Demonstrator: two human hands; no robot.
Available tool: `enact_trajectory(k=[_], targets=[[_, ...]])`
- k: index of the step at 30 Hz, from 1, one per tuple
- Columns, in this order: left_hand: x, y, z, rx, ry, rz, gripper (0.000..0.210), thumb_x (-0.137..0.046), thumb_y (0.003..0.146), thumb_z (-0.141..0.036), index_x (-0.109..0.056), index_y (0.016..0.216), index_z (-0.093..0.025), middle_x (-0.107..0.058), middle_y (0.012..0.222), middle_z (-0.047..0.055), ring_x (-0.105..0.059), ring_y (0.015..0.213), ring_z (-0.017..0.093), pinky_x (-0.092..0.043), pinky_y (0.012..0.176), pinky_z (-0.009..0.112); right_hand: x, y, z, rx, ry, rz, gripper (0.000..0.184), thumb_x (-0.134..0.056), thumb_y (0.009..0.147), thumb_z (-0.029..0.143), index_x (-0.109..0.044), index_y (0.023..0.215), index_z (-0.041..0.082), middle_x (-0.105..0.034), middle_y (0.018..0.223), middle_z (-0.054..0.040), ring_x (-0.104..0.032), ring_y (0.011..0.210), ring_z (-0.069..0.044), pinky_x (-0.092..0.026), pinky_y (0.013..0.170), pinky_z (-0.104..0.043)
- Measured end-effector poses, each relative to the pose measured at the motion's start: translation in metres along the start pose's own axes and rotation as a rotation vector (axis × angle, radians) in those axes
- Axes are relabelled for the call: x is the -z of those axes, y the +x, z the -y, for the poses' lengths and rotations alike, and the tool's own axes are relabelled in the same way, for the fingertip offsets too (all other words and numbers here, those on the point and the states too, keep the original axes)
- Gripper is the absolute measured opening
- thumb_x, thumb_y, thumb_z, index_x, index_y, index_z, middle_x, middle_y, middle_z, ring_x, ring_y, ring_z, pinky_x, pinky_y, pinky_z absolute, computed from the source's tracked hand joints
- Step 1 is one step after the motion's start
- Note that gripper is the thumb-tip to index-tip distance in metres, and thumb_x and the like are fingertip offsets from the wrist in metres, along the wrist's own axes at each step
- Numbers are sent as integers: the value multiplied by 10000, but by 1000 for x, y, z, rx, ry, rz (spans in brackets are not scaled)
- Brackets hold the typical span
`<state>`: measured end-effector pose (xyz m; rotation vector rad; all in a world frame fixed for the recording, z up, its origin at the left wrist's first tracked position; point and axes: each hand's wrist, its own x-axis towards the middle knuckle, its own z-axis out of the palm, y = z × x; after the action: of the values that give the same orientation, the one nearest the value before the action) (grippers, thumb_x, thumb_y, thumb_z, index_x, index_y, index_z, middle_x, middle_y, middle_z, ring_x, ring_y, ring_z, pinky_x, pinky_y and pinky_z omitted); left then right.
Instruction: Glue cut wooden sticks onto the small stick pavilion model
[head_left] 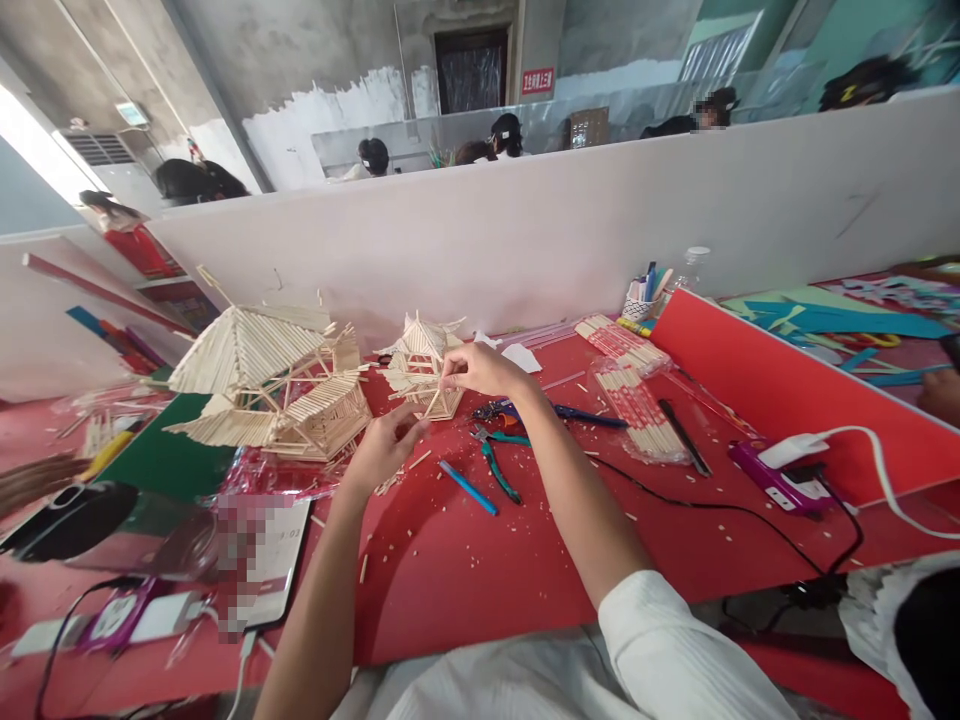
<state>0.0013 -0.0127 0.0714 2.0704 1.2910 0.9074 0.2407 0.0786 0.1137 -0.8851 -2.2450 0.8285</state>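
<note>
Nearest, a white sleeve [660, 625] covers the person's right upper arm at the edge of the red table [450, 590]. To the left lies a flat white device [283, 560]. Further in, a blue pen [469, 487] and green-handled pliers [498, 470] lie between the forearms among scattered wood bits.

Beyond them, the left hand [382, 445] is at the near left side of the small stick model [420, 340], its thumb and fingers loosely bent; whether they grasp any part cannot be told. The right hand [484, 370] reaches the model's right side, fingertips drawn together; whether they pinch a stick or the model itself cannot be told. The small model thus stands just past the left hand and just left of the right.

Left of it is a larger stick model [259, 350]; well to the right lie packs of sticks [637, 400] and a sloping red board [810, 400]. Behind everything runs a white partition [465, 240], with people's heads [373, 155] showing over it.
</note>
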Motion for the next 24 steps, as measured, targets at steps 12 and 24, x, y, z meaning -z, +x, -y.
enact_trajectory(k=[12, 24], targets=[[28, -8, 4, 43, 538, -125, 448, -489, 969, -297, -661, 1382, -272, -771, 1097, 65, -679, 782, 182, -479, 723, 246, 10, -6, 4, -15, -132, 29, 213, -617, 969, 290, -800, 1040, 207, -795, 1059, -56, -690, 927, -201, -457, 833, -301], [29, -16, -13, 87, 835, -118, 583, -447, 893, -49, -637, 1376, -316, -669, 1278, 83, -676, 1033, 258, -492, 747, 287, 5, -5, 17, -38, -194, 235, 254, -597, 973, 241, -795, 1130, 222, -781, 1165, -64, -692, 996, -214, -467, 850, -309]])
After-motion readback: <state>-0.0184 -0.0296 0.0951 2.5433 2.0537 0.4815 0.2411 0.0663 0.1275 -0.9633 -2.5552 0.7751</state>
